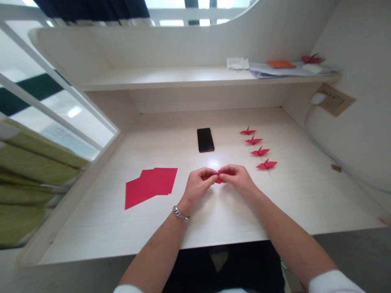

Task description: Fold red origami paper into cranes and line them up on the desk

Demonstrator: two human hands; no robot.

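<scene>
Between my two hands is a small folded piece of red paper (218, 180), mostly covered by the fingers. My left hand (198, 184), with a silver chain bracelet (181, 214) at its wrist, pinches the paper's left side. Its right side is pinched by my right hand (239, 178), and the two thumbs nearly meet at the middle. Several flat red paper sheets (152, 182) overlap on the desk to the left of my hands. Several finished red paper cranes (260, 151) stand in a slanting row to the right.
A black phone (205, 140) lies beyond my hands on the pale desk (100, 211). Papers (259, 71), an orange sheet (281, 64) and a red folded paper piece (313, 59) rest on the shelf (171, 77). A white cable (320, 146) hangs from the right wall socket (337, 101).
</scene>
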